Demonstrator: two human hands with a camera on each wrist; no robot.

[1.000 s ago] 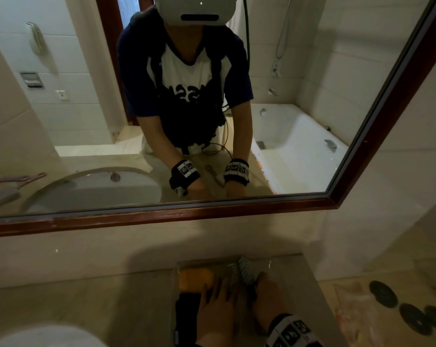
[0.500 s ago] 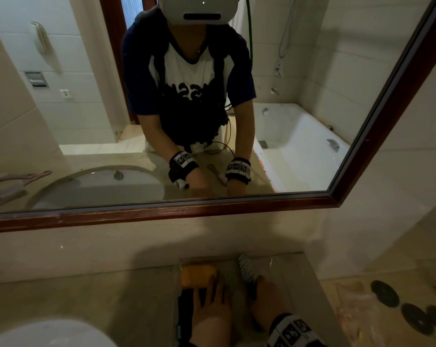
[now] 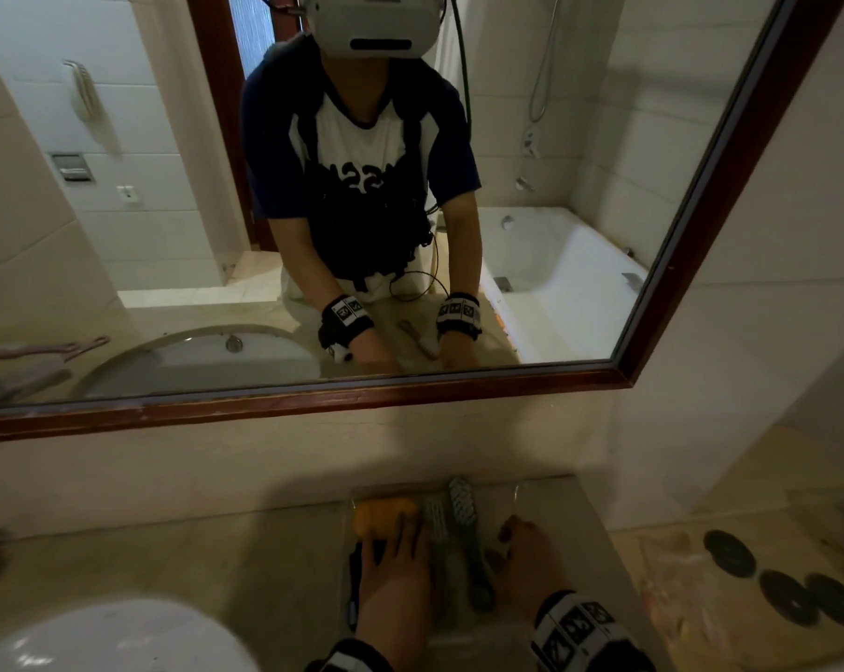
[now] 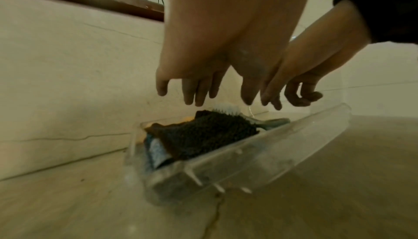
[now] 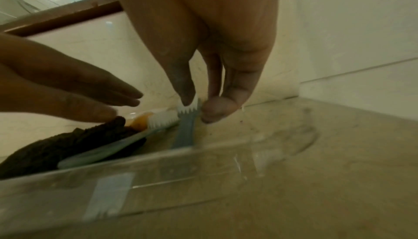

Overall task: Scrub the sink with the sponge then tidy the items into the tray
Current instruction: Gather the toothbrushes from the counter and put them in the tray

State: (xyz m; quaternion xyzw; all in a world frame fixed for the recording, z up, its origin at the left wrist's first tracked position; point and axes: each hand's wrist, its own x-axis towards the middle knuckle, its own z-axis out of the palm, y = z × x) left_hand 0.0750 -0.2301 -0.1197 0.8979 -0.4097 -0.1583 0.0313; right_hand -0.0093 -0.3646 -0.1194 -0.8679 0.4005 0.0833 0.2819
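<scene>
A clear plastic tray [image 3: 516, 494] stands on the counter against the wall. In it lie a yellow sponge [image 3: 381, 520], a dark scouring pad [image 4: 203, 135] and two grey brushes [image 3: 464, 514] with white bristles [image 5: 165, 119]. My left hand [image 3: 394, 565] hovers low over the dark pad, fingers straight, with its fingertips [image 4: 190, 98] reaching the sponge's edge. My right hand [image 3: 521, 557] hangs over the tray's right side beside the nearer brush [image 5: 184, 132], its fingers loosely curled; I see nothing held in it. The white sink [image 3: 95, 637] shows at the lower left.
A wood-framed mirror [image 3: 313, 405] hangs above the counter's back wall and reflects a person bent over the counter. The counter ends just right of the tray; below lie floor tiles with dark round discs [image 3: 730, 552] and a crumpled plastic bag [image 3: 672, 565].
My left hand has slid forward over the dark pad until its fingertips reach the sponge. The right hand has barely moved.
</scene>
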